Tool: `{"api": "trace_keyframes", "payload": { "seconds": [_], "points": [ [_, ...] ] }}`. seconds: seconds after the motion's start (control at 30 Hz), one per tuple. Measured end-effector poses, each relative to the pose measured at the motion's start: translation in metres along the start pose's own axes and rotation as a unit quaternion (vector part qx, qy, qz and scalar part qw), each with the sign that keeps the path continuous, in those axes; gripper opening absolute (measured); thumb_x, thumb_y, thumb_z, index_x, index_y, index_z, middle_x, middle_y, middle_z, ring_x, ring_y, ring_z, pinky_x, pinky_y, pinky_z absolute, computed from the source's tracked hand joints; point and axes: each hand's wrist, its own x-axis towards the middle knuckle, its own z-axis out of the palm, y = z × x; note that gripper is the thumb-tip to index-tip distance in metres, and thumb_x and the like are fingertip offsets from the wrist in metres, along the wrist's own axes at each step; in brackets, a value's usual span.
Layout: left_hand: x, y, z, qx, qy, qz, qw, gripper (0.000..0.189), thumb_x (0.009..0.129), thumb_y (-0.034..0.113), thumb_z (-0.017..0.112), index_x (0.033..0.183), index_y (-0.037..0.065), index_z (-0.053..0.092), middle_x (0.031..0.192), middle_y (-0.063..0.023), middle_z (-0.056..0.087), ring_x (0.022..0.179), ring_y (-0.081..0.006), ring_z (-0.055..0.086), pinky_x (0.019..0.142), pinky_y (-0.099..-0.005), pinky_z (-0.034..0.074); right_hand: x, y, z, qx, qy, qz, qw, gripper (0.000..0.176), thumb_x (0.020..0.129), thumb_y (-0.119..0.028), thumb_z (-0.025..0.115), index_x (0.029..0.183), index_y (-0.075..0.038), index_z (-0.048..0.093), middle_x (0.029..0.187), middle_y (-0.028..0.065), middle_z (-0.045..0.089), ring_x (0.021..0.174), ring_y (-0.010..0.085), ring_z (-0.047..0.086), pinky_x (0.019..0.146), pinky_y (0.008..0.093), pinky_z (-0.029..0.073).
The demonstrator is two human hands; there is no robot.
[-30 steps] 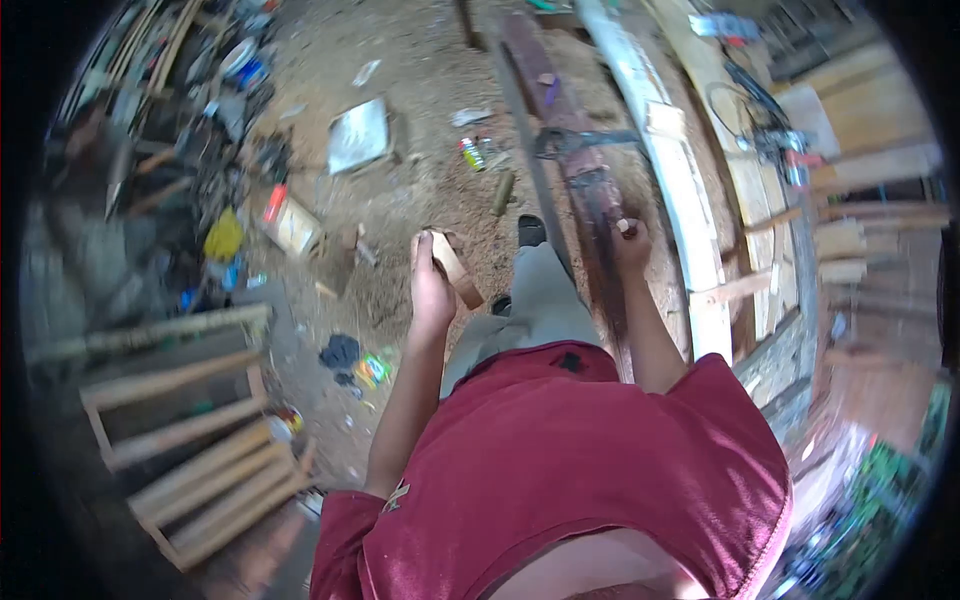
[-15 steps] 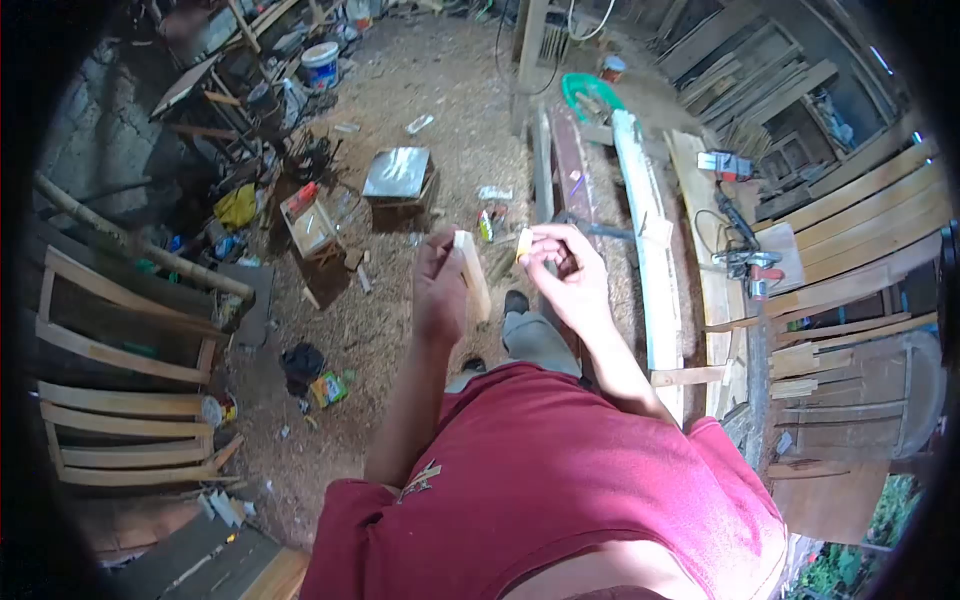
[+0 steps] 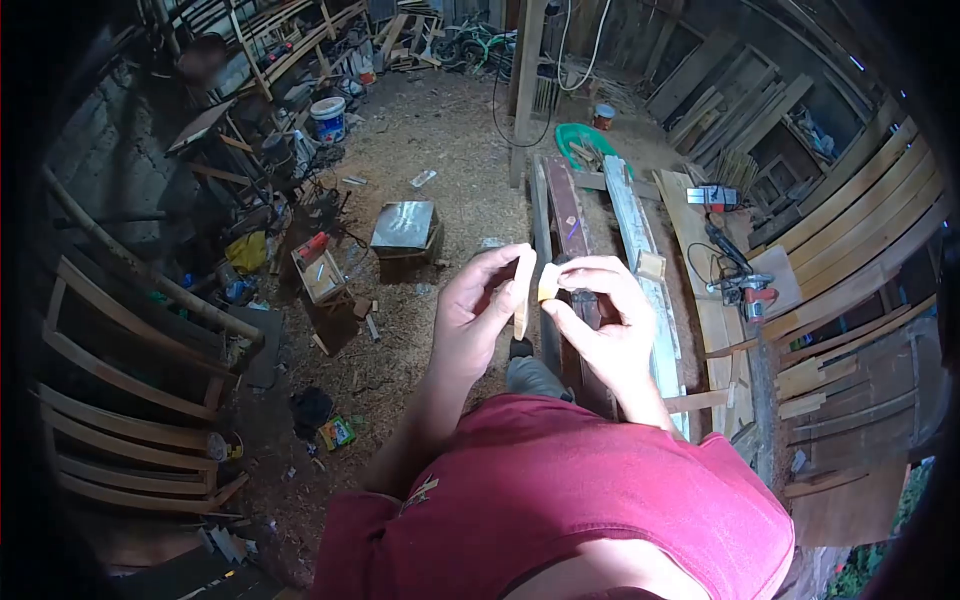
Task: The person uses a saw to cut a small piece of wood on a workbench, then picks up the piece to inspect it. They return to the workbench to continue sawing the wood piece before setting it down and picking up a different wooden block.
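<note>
A short, pale strip of wood (image 3: 524,290) is gripped by my left hand (image 3: 478,312), its upper end between thumb and fingers. Close on its right, my right hand (image 3: 612,325) pinches a small yellow and whitish object (image 3: 549,282) between thumb and fingertips. Both hands are raised in front of my chest, and the small object is very near the strip; whether they touch I cannot tell.
A metal-topped box (image 3: 404,224) stands ahead on the shavings-covered floor. Long boards (image 3: 640,240) lie to the right, with a red-and-black power tool (image 3: 752,292) beyond them. A wooden post (image 3: 526,100) rises ahead. Slatted wooden frames (image 3: 130,375) lean at the left.
Both hands have come up and closer together, bringing the small yellow object near the wood strip. The camera view has tilted up, showing more of the far floor.
</note>
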Motion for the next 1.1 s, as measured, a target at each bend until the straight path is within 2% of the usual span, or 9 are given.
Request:
{"api": "trace_keyframes", "payload": {
  "seconds": [0.13,0.23,0.33,0.53,0.57,0.87,1.1],
  "points": [
    [-0.005,0.010,0.009,-0.012,0.002,-0.012,1.000,0.043,0.103,0.001,0.063,0.145,-0.004,0.056,0.137,-0.0161,0.066,0.129,-0.0235,0.064,0.112,-0.0399,0.049,0.002,-0.009,0.000,-0.022,0.015,-0.013,1.000,0.033,0.078,0.001,0.088,0.107,-0.003,0.073,0.113,0.0140,0.073,0.107,0.0262,0.072,0.093,0.0373,0.058],
    [-0.004,0.011,0.019,-0.036,-0.037,0.030,0.998,0.037,0.105,-0.002,0.062,0.141,-0.005,0.058,0.132,-0.0135,0.068,0.123,-0.0183,0.065,0.106,-0.0346,0.053,0.002,-0.012,-0.007,-0.040,0.027,-0.022,0.999,0.033,0.077,-0.002,0.090,0.106,-0.004,0.074,0.112,0.0134,0.075,0.103,0.0270,0.074,0.089,0.0372,0.059],
    [0.000,0.012,0.028,-0.019,-0.054,0.046,0.997,0.036,0.103,-0.005,0.061,0.140,-0.006,0.058,0.135,-0.0162,0.066,0.125,-0.0214,0.065,0.104,-0.0358,0.054,0.000,-0.018,-0.017,-0.064,0.033,-0.036,0.997,0.033,0.077,-0.002,0.090,0.106,-0.004,0.075,0.112,0.0136,0.075,0.102,0.0270,0.074,0.088,0.0365,0.060],
    [0.012,0.003,0.030,-0.026,-0.163,0.100,0.981,0.036,0.098,-0.014,0.060,0.135,-0.010,0.059,0.141,-0.0208,0.058,0.128,-0.0282,0.064,0.108,-0.0409,0.056,-0.012,-0.027,-0.041,-0.101,0.030,-0.067,0.992,0.034,0.077,0.000,0.090,0.107,-0.003,0.076,0.113,0.0149,0.075,0.101,0.0266,0.075,0.086,0.0358,0.060],
    [0.011,0.003,0.031,-0.037,-0.166,0.082,0.982,0.037,0.096,-0.016,0.060,0.132,-0.011,0.060,0.140,-0.0218,0.058,0.129,-0.0293,0.064,0.111,-0.0418,0.056,-0.012,-0.029,-0.045,-0.103,0.027,-0.071,0.992,0.034,0.077,0.000,0.090,0.108,-0.003,0.076,0.113,0.0152,0.074,0.101,0.0266,0.075,0.086,0.0357,0.060],
    [0.017,0.001,0.030,-0.050,-0.199,0.106,0.973,0.038,0.090,-0.019,0.063,0.127,-0.011,0.060,0.136,-0.0229,0.057,0.129,-0.0306,0.063,0.107,-0.0416,0.059,-0.016,-0.030,-0.049,-0.109,0.014,-0.079,0.991,0.034,0.077,-0.002,0.090,0.108,-0.003,0.077,0.112,0.0186,0.075,0.102,0.0291,0.074,0.088,0.0392,0.060],
    [0.013,0.004,0.017,-0.051,-0.199,0.090,0.975,0.041,0.085,-0.020,0.064,0.124,-0.009,0.061,0.133,-0.0201,0.056,0.128,-0.0297,0.062,0.106,-0.0419,0.060,-0.019,-0.025,-0.034,-0.084,0.022,-0.072,0.994,0.036,0.077,-0.001,0.090,0.111,-0.003,0.077,0.116,0.0192,0.074,0.103,0.0298,0.074,0.089,0.0391,0.061]
  ]
}}
